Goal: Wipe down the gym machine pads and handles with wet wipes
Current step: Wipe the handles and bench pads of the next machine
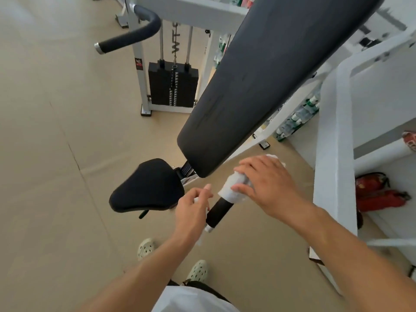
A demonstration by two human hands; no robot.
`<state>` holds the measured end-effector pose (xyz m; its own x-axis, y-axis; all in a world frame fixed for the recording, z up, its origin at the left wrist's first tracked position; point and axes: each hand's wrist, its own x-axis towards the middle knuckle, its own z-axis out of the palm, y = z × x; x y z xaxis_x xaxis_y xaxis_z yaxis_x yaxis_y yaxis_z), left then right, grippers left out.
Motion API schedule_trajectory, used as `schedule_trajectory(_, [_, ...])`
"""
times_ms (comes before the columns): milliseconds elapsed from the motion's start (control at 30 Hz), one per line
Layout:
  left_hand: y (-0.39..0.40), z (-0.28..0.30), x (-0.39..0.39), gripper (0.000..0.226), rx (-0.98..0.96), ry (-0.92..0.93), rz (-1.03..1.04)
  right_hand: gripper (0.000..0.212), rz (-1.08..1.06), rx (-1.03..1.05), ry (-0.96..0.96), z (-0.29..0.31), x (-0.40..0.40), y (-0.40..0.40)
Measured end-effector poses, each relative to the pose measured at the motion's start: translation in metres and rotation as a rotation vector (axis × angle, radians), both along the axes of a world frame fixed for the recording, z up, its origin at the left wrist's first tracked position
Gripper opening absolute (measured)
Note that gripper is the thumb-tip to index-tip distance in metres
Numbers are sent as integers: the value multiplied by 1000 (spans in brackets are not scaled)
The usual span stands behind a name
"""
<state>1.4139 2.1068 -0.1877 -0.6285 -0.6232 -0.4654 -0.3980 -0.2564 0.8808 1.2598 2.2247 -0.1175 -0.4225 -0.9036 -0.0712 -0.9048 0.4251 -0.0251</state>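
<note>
A black handle [218, 210] of the white gym machine points toward me, with a metal cap at its near end. My right hand [267, 185] grips a white wet wipe [231, 191] wrapped round the upper part of that handle. My left hand [191, 210] is just left of the handle and holds something white, partly hidden, that hangs below the palm. A long black back pad [258, 75] slants overhead, and a black seat pad [146, 185] sits to the left. A second black handle [135, 34] curves out at the upper left.
A black weight stack [173, 83] stands in its white frame at the back. White shelving [337, 154] on the right holds red items [380, 194] and bottles [299, 115]. Beige floor spreads to the left. My feet in pale clogs [198, 270] are below.
</note>
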Motion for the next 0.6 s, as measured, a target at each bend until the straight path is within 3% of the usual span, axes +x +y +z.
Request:
schedule_trajectory(67, [11, -2, -4, 43, 18, 42, 190, 54, 160, 148, 109, -1, 11, -7])
schedule_trajectory(167, [20, -7, -6, 46, 115, 54, 511, 43, 450, 250, 100, -28, 53, -10])
schedule_trajectory(267, [16, -11, 5, 46, 101, 69, 634, 41, 575, 250, 80, -46, 56, -6])
schedule_trajectory(333, [9, -18, 21, 45, 58, 44, 647, 50, 535, 220, 86, -31, 23, -5])
schedule_trajectory(433, [2, -24, 37, 42, 74, 11, 678, 67, 252, 123, 66, 2, -30, -1])
schedule_trajectory(533, [14, -19, 23, 40, 96, 41, 618, 63, 8, -111, -94, 2, -36, 3])
schedule_trajectory(600, [28, -18, 3, 42, 55, 66, 562, 61, -89, -142, 31, -10, -16, -5])
